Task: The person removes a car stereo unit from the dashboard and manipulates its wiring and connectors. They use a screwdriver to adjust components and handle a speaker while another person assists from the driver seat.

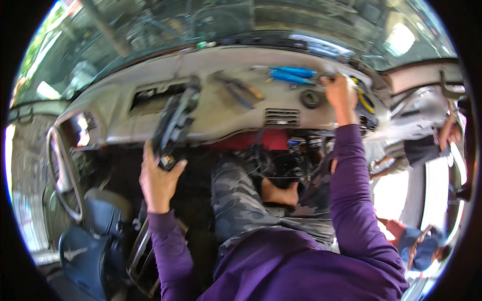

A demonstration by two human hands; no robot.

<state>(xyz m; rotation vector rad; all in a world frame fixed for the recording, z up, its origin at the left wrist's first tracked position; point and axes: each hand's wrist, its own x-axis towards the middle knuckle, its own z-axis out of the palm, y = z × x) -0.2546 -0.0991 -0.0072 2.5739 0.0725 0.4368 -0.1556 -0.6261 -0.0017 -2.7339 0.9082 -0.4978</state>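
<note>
A long dark plastic trim piece (175, 113) slants across the dashboard's front edge. My left hand (159, 181) grips its lower end, thumb on one side and fingers on the other. At the far right of the dashboard, my right hand (341, 94) is closed, its fingertips bent down; what they hold is hidden. Beside it lie a round dark ring-shaped part (311, 99) and two blue-handled tools (292, 74). A yellow-and-black item (365, 98) sits just right of that hand. Pliers (237, 90) with worn handles rest between my hands.
The beige dashboard (211, 118) has a rectangular opening (158, 97) and an air vent (282, 117). At the left are a steering wheel (64, 173) and a dark seat (88, 256). Wires (258, 160) hang under the dashboard near my bare foot (281, 193). Two people are outside at the right.
</note>
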